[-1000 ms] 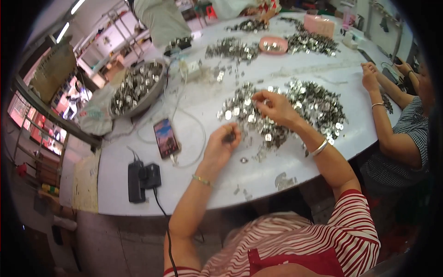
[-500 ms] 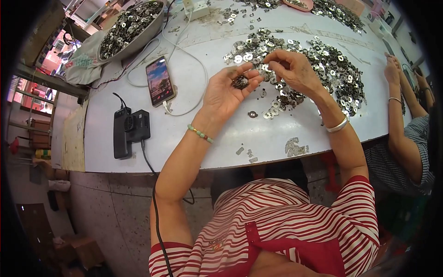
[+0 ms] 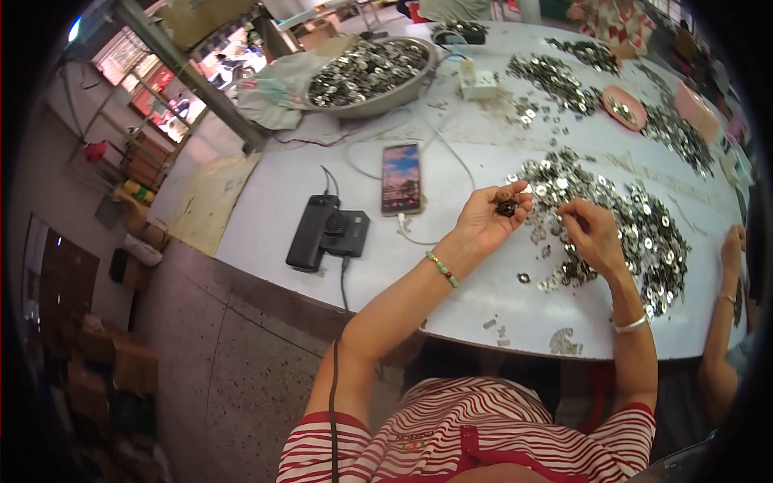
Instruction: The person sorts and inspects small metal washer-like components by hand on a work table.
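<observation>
Two hands (image 3: pixel 485 224), left cupping dark parts (image 3: pixel 506 208); one phone (image 3: pixel 401 179).

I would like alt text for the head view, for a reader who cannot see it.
A left hand holds dark parts; the right hand is beside it, near a pile of metal parts on a white table. Farther left are a phone and a full bowl.

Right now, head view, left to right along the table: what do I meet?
Yellowish sheet → black devices → phone → left hand, holding small dark pieces → right hand → co-worker's hand.
</observation>
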A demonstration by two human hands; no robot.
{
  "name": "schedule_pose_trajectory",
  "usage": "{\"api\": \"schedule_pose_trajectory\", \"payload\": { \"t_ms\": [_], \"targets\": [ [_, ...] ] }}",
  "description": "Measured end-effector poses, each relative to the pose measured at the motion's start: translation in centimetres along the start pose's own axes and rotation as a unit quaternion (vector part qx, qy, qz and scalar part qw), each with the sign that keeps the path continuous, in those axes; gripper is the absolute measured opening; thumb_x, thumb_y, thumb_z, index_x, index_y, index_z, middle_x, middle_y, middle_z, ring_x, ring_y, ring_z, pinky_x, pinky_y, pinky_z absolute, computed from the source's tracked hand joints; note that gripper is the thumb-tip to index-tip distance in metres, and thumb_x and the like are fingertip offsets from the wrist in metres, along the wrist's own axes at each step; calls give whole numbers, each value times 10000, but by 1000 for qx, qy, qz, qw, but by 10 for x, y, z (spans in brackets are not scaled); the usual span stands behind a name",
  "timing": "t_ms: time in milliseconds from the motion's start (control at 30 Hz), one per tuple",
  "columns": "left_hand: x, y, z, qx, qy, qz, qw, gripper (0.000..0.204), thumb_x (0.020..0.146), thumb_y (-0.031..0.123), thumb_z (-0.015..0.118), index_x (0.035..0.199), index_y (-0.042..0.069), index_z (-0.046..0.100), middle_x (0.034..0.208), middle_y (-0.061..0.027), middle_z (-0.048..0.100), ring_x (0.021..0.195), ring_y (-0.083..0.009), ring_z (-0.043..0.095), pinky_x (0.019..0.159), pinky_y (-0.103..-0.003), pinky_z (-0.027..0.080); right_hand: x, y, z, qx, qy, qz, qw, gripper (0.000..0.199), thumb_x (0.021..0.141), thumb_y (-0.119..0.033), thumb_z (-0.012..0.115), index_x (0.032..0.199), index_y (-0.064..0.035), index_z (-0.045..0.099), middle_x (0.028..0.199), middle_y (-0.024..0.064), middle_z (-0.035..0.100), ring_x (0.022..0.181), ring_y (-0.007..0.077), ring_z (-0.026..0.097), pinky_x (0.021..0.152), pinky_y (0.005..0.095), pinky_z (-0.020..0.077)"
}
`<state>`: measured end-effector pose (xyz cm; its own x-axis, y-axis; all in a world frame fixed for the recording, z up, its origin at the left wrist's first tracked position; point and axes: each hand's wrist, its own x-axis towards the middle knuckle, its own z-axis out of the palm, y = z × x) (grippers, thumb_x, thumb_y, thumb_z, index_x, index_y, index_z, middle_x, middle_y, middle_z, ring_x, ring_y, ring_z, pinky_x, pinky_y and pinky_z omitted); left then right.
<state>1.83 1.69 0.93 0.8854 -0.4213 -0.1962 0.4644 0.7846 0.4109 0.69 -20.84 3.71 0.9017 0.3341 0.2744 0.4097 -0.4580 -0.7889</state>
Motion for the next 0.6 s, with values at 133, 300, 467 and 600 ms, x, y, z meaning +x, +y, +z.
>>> {"api": "schedule_pose_trajectory", "payload": {
  "t_ms": [133, 300, 467, 600],
  "targets": [
    [6, 49, 30, -72, 64, 94, 991, 285, 852, -1, 401, 1115, -96, 458, 1019, -208, 515, 884, -278, 558, 711, -315, 529, 3, -1, 1, 20, -8, 15, 1000, 117, 839, -44, 560, 906, 10, 639, 586, 49, 573, 502, 98, 548, 479, 247, 425],
    [47, 123, 31, -127, 135, 234, 955, 190, 848, 0, 368, 993, -80, 460, 943, -214, 504, 801, -279, 540, 721, -362, 523, 3, -2, -3, 11, -1, -1, 1000, 101, 839, -26, 560, 890, 14, 637, 560, 39, 558, 482, 85, 534, 449, 237, 404],
    [67, 269, -26, -126, 77, 326, 934, 89, 840, 133, 434, 852, 51, 466, 847, -121, 517, 706, -238, 516, 637, -398, 488, 1, -20, 2, 10, -22, -20, 999, 101, 839, -25, 563, 882, 30, 636, 554, 43, 556, 473, 84, 518, 446, 236, 401],
    [70, 288, 36, 65, 73, 434, 896, 671, 861, 588, 254, 1369, 175, 400, 1470, -84, 336, 1387, -350, 211, 1052, -672, -19, 1, -8, -5, -11, -24, -17, 1000, 106, 824, -30, 571, 888, 23, 637, 589, 73, 567, 500, 117, 532, 479, 260, 415]
  ]
}}
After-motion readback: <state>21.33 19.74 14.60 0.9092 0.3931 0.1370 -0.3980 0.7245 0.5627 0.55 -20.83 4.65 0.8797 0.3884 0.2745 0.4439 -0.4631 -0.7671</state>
